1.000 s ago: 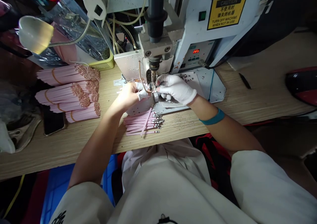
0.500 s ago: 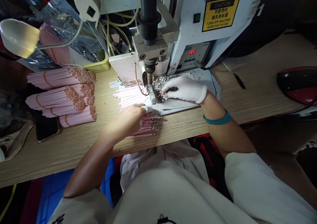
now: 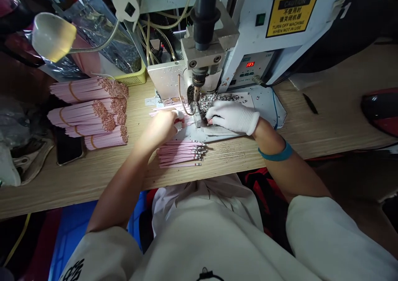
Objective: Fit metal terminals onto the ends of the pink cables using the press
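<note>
My left hand, with white covers on its fingertips, is closed at the pink wires left of a small metal fixture block. A pink wire appears to be between its fingertips, partly hidden. My right hand, in a white glove, pinches something small just right of the block; the fingers hide it. Behind this hand, a heap of small metal-and-white parts covers the board. The soldering machine's tip points down over the block. Below my left hand lies a pile of pink wires with small ends.
Banded bundles of pink wires lie on the left beside a phone. A lamp and a yellow basket stand behind them. The machine's control panel is back right; a black-and-red object sits far right.
My left hand has moved up from the near pile of wires to the wires beside the block. My right hand has come down from the heap of parts towards the block. The view has shifted slightly.
</note>
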### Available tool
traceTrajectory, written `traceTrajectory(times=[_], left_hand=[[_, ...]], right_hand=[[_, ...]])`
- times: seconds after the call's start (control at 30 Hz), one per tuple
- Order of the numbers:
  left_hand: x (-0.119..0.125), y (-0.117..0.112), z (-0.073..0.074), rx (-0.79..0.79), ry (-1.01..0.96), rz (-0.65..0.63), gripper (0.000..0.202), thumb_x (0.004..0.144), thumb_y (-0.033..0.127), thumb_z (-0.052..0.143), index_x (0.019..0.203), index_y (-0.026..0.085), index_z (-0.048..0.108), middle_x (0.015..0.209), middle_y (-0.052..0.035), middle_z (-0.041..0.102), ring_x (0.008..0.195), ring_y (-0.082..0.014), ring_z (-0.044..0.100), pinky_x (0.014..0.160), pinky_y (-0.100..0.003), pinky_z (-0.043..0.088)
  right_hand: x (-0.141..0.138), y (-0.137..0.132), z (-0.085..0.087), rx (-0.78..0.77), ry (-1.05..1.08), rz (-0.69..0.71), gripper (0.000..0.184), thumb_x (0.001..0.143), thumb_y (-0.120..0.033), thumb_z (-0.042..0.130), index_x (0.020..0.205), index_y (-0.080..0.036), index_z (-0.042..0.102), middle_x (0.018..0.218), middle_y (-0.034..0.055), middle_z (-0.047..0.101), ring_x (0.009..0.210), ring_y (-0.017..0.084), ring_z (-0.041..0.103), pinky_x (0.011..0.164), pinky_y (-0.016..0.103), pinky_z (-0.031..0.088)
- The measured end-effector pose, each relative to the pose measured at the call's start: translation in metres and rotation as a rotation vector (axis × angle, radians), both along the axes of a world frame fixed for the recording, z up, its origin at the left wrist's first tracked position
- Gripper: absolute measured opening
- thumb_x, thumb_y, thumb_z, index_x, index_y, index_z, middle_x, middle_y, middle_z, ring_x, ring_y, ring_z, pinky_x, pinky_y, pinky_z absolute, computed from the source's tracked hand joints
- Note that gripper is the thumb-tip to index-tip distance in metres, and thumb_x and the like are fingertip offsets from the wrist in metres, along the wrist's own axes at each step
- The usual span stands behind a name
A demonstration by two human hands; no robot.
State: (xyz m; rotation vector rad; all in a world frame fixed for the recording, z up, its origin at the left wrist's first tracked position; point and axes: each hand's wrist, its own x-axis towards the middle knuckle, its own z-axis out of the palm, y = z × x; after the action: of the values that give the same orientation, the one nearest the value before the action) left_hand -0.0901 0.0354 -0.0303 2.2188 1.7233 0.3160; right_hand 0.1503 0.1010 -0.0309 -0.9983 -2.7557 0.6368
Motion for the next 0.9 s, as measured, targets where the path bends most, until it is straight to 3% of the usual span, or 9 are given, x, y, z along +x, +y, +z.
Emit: traceTrajectory(times=[0.07, 0.17, 0.27, 0.37, 0.43, 0.53, 0.63, 0.77, 0.9], left_hand=[[0.001, 0.001, 0.0, -0.017, -0.055, 0.004, 0.015, 0.067, 0.013, 0.056, 0.072, 0.017, 0.07, 0.062, -0.0046, 0.063, 0.057, -0.0171, 0.053, 0.056, -0.026, 0.039], [0.004, 0.005, -0.002, -0.017, -0.125, 0.013, 0.008, 0.069, 0.016, 0.059, 0.065, 0.017, 0.066, 0.061, -0.0036, 0.062, 0.06, -0.0168, 0.054, 0.059, -0.025, 0.039], [0.008, 0.008, -0.004, 0.008, -0.198, 0.048, 0.022, 0.071, 0.024, 0.065, 0.053, 0.018, 0.054, 0.055, -0.0023, 0.055, 0.06, -0.0163, 0.051, 0.06, -0.026, 0.038], [0.009, 0.009, -0.003, -0.006, -0.204, 0.099, 0.031, 0.07, 0.027, 0.067, 0.049, 0.018, 0.047, 0.048, 0.0, 0.046, 0.052, -0.0141, 0.044, 0.057, -0.027, 0.033], [0.008, 0.009, 0.0, -0.02, -0.193, 0.123, 0.026, 0.072, 0.029, 0.066, 0.053, 0.017, 0.052, 0.049, 0.0001, 0.046, 0.051, -0.0133, 0.041, 0.055, -0.027, 0.031], [0.004, 0.009, 0.003, -0.034, -0.268, 0.079, 0.019, 0.076, 0.031, 0.061, 0.071, 0.013, 0.066, 0.061, -0.0027, 0.059, 0.059, -0.015, 0.048, 0.06, -0.027, 0.036], [0.0, 0.01, 0.002, -0.029, -0.407, 0.034, 0.028, 0.079, 0.038, 0.061, 0.084, 0.012, 0.07, 0.08, -0.007, 0.068, 0.072, -0.018, 0.057, 0.069, -0.029, 0.042], [-0.002, 0.011, -0.001, -0.085, -0.587, 0.018, 0.035, 0.08, 0.046, 0.065, 0.085, 0.012, 0.072, 0.087, -0.008, 0.071, 0.081, -0.02, 0.061, 0.074, -0.031, 0.046], [0.001, 0.01, -0.003, -0.183, -0.722, 0.035, 0.035, 0.078, 0.047, 0.071, 0.083, 0.012, 0.072, 0.085, -0.0067, 0.07, 0.077, -0.0176, 0.061, 0.071, -0.028, 0.046]], right_hand=[[0.0, -0.001, 0.0, -0.052, 0.111, -0.034, 0.009, 0.086, -0.02, 0.063, 0.082, -0.019, 0.071, 0.088, 0.0048, 0.066, 0.084, 0.021, 0.06, 0.076, 0.032, 0.042], [0.0, -0.001, -0.002, -0.256, 0.299, -0.169, 0.006, 0.087, -0.021, 0.062, 0.082, -0.019, 0.064, 0.073, 0.0017, 0.064, 0.061, 0.017, 0.061, 0.059, 0.031, 0.046], [-0.001, -0.001, -0.004, -0.506, 0.498, -0.22, 0.006, 0.087, -0.021, 0.064, 0.081, -0.019, 0.06, 0.069, 0.0006, 0.062, 0.048, 0.014, 0.059, 0.048, 0.029, 0.048], [-0.003, -0.002, -0.005, -0.628, 0.649, -0.215, 0.009, 0.082, -0.018, 0.069, 0.079, -0.018, 0.06, 0.07, 0.0006, 0.063, 0.05, 0.012, 0.06, 0.048, 0.027, 0.052], [-0.006, -0.003, -0.005, -0.676, 0.713, -0.217, 0.01, 0.078, -0.016, 0.071, 0.078, -0.017, 0.062, 0.069, 0.0001, 0.063, 0.051, 0.011, 0.06, 0.048, 0.025, 0.053], [-0.012, -0.005, -0.007, -0.719, 0.821, -0.237, 0.013, 0.072, -0.014, 0.075, 0.077, -0.014, 0.063, 0.072, 0.0002, 0.063, 0.054, 0.01, 0.062, 0.049, 0.022, 0.056], [-0.018, -0.005, -0.012, -0.74, 0.912, -0.271, 0.018, 0.07, -0.018, 0.08, 0.077, -0.012, 0.064, 0.075, 0.0018, 0.064, 0.055, 0.01, 0.063, 0.048, 0.022, 0.058], [-0.022, -0.004, -0.017, -0.775, 0.927, -0.287, 0.027, 0.069, -0.026, 0.084, 0.08, -0.012, 0.064, 0.072, 0.003, 0.065, 0.058, 0.014, 0.066, 0.048, 0.023, 0.059], [-0.022, -0.005, -0.017, -0.688, 0.904, -0.262, 0.024, 0.068, -0.025, 0.084, 0.077, -0.012, 0.065, 0.072, 0.0034, 0.066, 0.056, 0.013, 0.067, 0.051, 0.022, 0.059]])
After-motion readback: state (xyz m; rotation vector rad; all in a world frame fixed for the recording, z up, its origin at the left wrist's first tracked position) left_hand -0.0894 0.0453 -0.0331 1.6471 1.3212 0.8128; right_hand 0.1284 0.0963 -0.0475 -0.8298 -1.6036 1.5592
